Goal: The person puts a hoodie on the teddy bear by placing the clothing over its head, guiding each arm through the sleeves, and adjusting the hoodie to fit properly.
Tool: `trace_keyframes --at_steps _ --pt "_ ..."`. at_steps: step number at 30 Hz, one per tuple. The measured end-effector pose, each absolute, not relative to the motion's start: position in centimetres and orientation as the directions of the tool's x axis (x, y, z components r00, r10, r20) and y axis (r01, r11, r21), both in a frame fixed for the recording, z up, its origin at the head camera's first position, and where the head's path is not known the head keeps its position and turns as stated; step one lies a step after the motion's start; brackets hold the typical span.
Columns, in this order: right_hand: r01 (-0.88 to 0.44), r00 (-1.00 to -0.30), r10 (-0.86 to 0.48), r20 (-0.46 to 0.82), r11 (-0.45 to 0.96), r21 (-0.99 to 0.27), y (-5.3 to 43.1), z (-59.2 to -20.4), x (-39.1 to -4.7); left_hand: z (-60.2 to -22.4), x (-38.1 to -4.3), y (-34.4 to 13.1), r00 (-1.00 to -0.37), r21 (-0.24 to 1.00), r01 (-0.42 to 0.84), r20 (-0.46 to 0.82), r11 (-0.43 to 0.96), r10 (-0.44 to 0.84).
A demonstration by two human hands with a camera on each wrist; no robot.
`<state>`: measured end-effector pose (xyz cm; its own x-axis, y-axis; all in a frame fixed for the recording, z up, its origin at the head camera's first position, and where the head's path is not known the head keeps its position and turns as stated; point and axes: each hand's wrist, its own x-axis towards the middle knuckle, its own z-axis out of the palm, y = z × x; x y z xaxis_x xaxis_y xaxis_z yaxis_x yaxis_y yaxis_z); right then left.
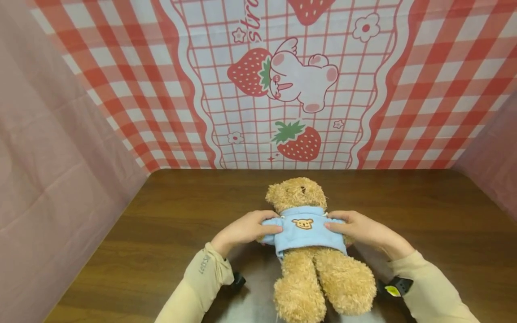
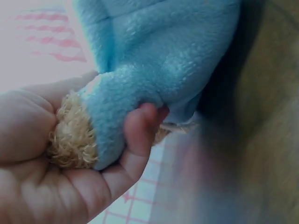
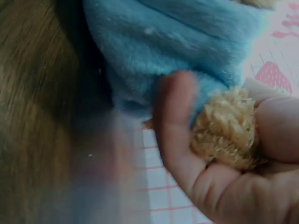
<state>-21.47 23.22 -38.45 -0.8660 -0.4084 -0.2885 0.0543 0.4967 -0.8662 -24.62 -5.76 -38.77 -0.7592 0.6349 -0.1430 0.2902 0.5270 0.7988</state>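
Note:
A fluffy tan teddy bear (image 1: 300, 269) in a light blue sweater (image 1: 311, 235) with a small bear-face patch is face up in the head view, its head toward the back wall. My left hand (image 1: 250, 229) grips the arm on the left side, fingers curled round the blue sleeve (image 2: 112, 116). On the other side my right hand (image 1: 359, 229) holds the opposite arm the same way. In the right wrist view a tan paw (image 3: 224, 130) pokes out of the cuff, between thumb and fingers. Both thumbs lie on the sweater's front.
The brown wooden table (image 1: 161, 224) runs back to a red-and-white checked cloth (image 1: 141, 89) with strawberry prints. Pink curtains (image 1: 60, 157) hang at both sides. Black wrist straps (image 1: 238, 281) show below the sleeves.

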Motion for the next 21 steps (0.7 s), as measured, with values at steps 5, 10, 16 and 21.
trace_keyframes --at_steps 5,10,16,21 --pt "0.056 -0.83 -0.489 -0.268 0.405 -0.913 23.8 -38.5 -21.8 -38.2 -25.4 -7.1 -0.739 0.82 0.327 -0.088 0.471 0.667" --pt "0.035 -0.835 -0.493 -0.243 0.394 -0.919 23.2 -38.5 -21.7 -38.6 -25.9 -7.9 -0.729 0.851 0.304 -0.081 0.427 0.68" --pt "-0.069 -0.906 -0.386 -0.173 0.54 -0.839 22.4 -39.1 -21.7 -39.1 -25.8 -7.5 -0.781 0.859 0.222 -0.127 0.462 0.611" --pt "-0.098 -0.963 -0.259 -0.078 0.603 -0.791 22.3 -39.3 -21.7 -39.5 -25.7 -6.6 -0.861 0.864 0.236 -0.026 0.444 0.509"
